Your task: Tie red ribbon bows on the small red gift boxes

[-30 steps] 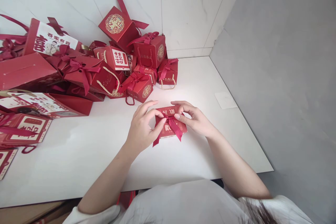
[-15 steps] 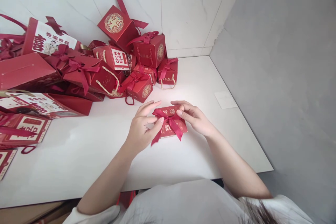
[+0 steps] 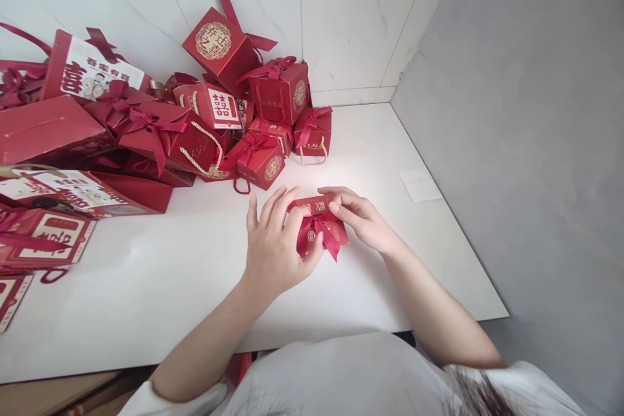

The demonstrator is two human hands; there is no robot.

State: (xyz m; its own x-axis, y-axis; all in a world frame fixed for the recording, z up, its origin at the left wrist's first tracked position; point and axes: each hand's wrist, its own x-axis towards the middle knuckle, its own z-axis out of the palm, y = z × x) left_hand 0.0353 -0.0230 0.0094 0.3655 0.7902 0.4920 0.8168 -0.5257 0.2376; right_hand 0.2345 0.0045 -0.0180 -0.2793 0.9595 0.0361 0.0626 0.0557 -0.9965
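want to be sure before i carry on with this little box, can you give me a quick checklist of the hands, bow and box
1. Right hand on the small red box: ok, thumb at its right end.
2. Left hand gripping the ribbon: cannot tell, its fingers hide any contact.
3. Bow on top of the box: ok, knot near the middle.
4. Both ribbon tails fully in view: not ok, the left hand covers part of one.
5. Box apart from the pile of red boxes: ok, white table shows between them.
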